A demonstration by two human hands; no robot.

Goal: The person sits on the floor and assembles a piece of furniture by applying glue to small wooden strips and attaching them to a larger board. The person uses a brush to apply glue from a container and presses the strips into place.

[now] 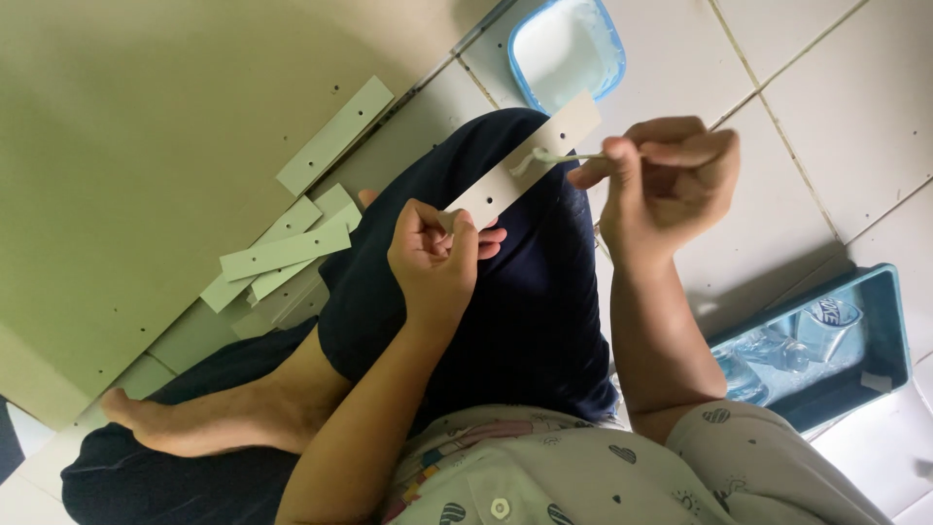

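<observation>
1. Head view: your left hand (432, 258) holds the near end of a long pale strip (520, 160). Your fingers (465, 233) are closed tight on it, and it slants up over your dark-clothed knee.
2. Your right hand (671, 165) pinches a thin stick (569, 156). Its tip touches a white smear near the far end of the strip.
3. The far edge of the strip sits just below a blue-rimmed tub (603, 49) with white stuff in it, on the tiled floor (777, 146).
4. More pale strips (287, 253) lie in a loose pile to your left, at the edge of a big pale board (146, 146). One more strip (335, 136) lies on the board.
5. A dark blue tray (889, 321) with clear bottles sits by your right elbow. Bare floor tiles lie open past your right hand.
</observation>
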